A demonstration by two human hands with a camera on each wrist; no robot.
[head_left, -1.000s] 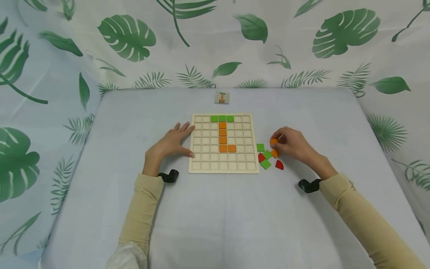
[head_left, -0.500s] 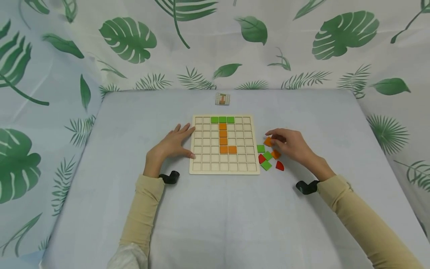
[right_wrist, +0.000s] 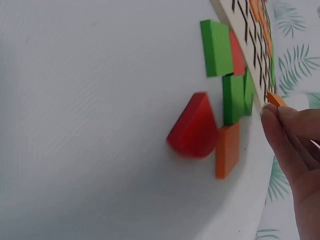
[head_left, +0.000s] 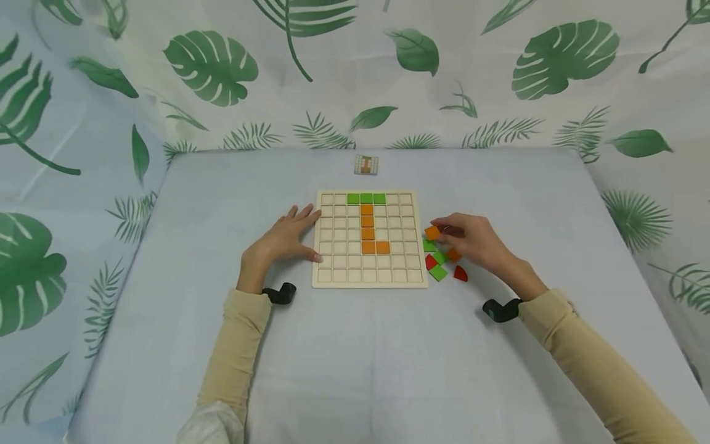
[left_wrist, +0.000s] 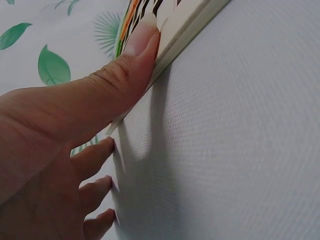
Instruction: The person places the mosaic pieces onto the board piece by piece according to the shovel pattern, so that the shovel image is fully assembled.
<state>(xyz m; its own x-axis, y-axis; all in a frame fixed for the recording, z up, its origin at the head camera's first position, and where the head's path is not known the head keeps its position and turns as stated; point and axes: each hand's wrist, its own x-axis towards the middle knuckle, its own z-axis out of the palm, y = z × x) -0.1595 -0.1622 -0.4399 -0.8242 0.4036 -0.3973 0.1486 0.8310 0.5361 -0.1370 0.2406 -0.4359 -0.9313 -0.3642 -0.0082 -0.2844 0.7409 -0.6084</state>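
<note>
A pale wooden grid board (head_left: 338,271) lies mid-table, with three green squares (head_left: 366,198) in its top row. Below them runs a column of orange squares (head_left: 367,222), with one more orange square (head_left: 383,247) beside the lowest. My left hand (head_left: 280,239) rests at the board's left edge; in the left wrist view the thumb (left_wrist: 142,37) lies on the rim and the other fingers are spread. My right hand (head_left: 471,235) pinches an orange square tile (head_left: 432,232) between thumb and finger, just off the board's right edge.
Right of the board lie loose green tiles (head_left: 438,272), an orange tile (head_left: 453,255), a red piece (head_left: 430,262) and a red quarter-round piece (head_left: 460,274). A small pattern card (head_left: 366,164) lies behind the board. Leaf-printed cloth (head_left: 416,92) hangs at the back.
My right hand has taken the orange tile leftward from the loose pieces toward the board, turning it in the fingers. The left hand has stayed at the board's edge.
</note>
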